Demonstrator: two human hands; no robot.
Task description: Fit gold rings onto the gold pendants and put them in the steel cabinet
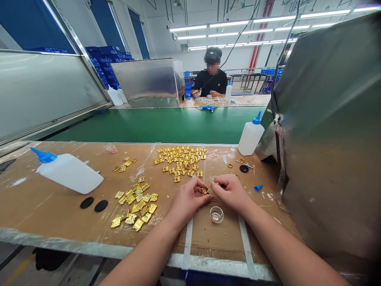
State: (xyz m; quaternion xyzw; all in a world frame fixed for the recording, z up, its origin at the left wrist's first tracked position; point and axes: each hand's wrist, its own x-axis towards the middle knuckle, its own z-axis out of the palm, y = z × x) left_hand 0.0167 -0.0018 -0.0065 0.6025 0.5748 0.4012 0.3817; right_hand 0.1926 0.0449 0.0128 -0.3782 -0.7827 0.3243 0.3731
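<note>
Between the thumb and fingers of my left hand (188, 196) is a small gold-coloured metal piece (204, 191). My right hand (231, 192) pinches a thin stick (209, 190), its tip against or very near the gold piece; its exact kind is too small to tell. Just below both hands stands a small clear round cup (216, 215). Left of my left hand lies a loose group of gold pieces (138, 206), several showing a pale inset. Beyond the hands spreads a larger batch of gold pieces (181, 155).
A white squeeze bottle (70, 172) lies at left near black discs (101, 205). Another squeeze bottle (251, 137) stands at right, near a blue cap (258, 187) and gold rings (229, 165). Behind runs a green belt (166, 125); a person (210, 77) sits across it. A metal panel (330, 139) bounds the right.
</note>
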